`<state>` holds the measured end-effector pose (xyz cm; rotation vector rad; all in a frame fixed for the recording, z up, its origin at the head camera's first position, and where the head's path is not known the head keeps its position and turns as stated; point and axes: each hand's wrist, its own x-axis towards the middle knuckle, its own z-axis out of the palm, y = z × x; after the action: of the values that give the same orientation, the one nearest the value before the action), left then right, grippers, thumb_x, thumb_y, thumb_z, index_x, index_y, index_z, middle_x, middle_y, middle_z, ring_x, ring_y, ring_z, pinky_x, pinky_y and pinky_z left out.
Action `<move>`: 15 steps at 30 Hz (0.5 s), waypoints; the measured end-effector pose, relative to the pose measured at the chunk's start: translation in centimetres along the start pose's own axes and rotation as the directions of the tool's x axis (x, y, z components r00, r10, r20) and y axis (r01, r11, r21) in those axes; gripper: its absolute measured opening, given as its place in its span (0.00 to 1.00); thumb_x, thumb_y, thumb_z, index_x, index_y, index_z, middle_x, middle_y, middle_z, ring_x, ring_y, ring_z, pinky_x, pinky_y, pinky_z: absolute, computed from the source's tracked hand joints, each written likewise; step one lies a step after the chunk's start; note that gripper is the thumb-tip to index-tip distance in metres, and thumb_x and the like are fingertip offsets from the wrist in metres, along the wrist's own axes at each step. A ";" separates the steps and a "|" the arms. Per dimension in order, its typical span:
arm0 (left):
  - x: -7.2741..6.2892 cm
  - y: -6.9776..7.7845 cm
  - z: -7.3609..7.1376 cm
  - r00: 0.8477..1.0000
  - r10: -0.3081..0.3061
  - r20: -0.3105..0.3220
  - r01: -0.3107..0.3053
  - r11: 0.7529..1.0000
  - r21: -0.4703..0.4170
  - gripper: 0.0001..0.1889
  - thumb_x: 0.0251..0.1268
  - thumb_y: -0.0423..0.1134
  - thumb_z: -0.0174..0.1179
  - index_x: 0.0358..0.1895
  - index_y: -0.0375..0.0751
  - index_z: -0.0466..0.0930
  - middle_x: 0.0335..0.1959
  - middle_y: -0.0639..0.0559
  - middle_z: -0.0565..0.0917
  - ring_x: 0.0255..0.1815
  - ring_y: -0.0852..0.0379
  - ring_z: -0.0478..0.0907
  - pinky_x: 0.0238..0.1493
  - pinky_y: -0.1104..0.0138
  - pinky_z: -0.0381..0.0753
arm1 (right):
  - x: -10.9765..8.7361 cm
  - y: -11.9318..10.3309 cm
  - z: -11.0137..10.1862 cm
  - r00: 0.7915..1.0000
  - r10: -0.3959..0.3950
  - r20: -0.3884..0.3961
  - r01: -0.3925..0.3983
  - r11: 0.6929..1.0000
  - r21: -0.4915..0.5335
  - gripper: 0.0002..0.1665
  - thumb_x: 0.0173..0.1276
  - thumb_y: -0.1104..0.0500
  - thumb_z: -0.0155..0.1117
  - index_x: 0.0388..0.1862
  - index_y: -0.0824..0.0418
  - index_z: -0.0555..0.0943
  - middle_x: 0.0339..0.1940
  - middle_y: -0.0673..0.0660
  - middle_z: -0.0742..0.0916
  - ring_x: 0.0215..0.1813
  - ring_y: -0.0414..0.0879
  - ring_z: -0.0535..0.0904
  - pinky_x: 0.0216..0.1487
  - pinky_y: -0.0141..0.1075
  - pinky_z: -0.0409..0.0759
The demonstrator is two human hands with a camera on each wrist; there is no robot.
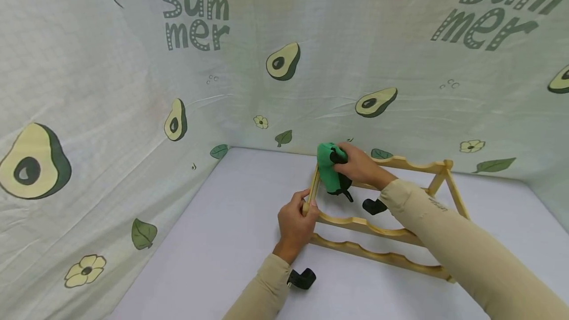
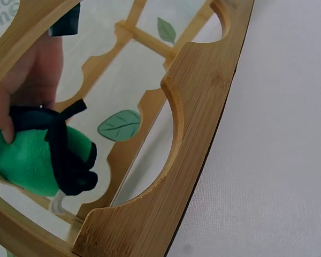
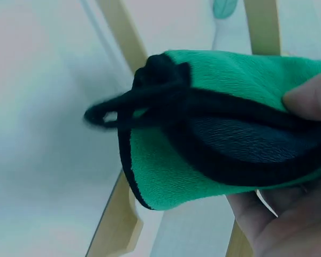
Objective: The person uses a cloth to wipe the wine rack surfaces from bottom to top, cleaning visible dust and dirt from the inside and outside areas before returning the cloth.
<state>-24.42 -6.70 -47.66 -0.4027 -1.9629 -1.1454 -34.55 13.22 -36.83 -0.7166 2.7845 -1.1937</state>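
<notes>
My right hand [image 1: 361,164] pinches a folded green cloth [image 1: 328,169] with black edging, held at the left end of a light wooden rack [image 1: 386,259]. In the right wrist view the cloth [image 3: 160,184] looks fuzzy, and a black loop [image 3: 123,107] sticks out from its end; the right thumb [image 3: 310,99] presses on its upper side. My left hand [image 1: 295,219] grips the left end of the rack. The left wrist view shows the rack's scalloped rail [image 2: 198,107] close up, with the cloth [image 2: 32,160] behind it. Most of the left hand is hidden there.
The rack stands on a white table [image 1: 222,241], its scalloped rails running to the right under my right forearm. Behind it hangs a pale curtain [image 1: 320,98] printed with avocados, leaves and lettering. A small black device [image 1: 303,279] sits by the left wrist, another [image 1: 374,206] by the right.
</notes>
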 end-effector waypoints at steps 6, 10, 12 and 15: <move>0.1 0.1 0.1 1.000 -0.013 0.028 0.014 0.999 -0.031 0.17 0.62 0.40 0.58 0.51 0.38 0.84 0.12 0.63 0.67 0.11 0.74 0.57 0.10 0.77 0.57 | -0.4 -0.9 0.1 0.999 -0.010 0.048 0.009 1.000 0.023 0.25 0.66 0.59 0.67 0.61 0.61 0.75 0.53 0.60 0.83 0.52 0.56 0.81 0.50 0.52 0.80; 0.2 0.2 0.1 1.000 -0.010 0.013 0.010 1.000 -0.026 0.17 0.61 0.40 0.59 0.50 0.37 0.85 0.12 0.63 0.67 0.11 0.73 0.58 0.11 0.76 0.58 | -1.0 -1.3 0.1 0.995 -0.047 0.090 0.046 0.999 0.014 0.22 0.64 0.59 0.70 0.56 0.61 0.77 0.49 0.59 0.85 0.48 0.54 0.82 0.46 0.50 0.82; 0.2 0.3 0.0 1.000 -0.015 0.007 0.015 1.000 -0.022 0.17 0.60 0.40 0.59 0.50 0.36 0.85 0.12 0.63 0.67 0.11 0.73 0.59 0.11 0.76 0.58 | -1.3 -1.5 0.1 0.989 -0.080 0.127 0.078 0.997 0.015 0.21 0.62 0.60 0.71 0.53 0.60 0.78 0.47 0.58 0.85 0.47 0.52 0.82 0.45 0.48 0.82; 0.2 0.2 0.0 0.999 -0.037 0.007 0.037 0.999 -0.014 0.17 0.60 0.40 0.59 0.50 0.37 0.85 0.12 0.63 0.67 0.11 0.73 0.59 0.11 0.76 0.57 | -1.8 -1.9 0.3 0.973 -0.131 0.192 0.127 0.991 0.033 0.22 0.62 0.60 0.72 0.54 0.59 0.78 0.46 0.56 0.85 0.46 0.51 0.82 0.46 0.48 0.82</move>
<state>-24.37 -6.63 -47.39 -0.3794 -1.9764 -1.1832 -32.12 12.63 -36.03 -0.9696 2.5972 -1.1031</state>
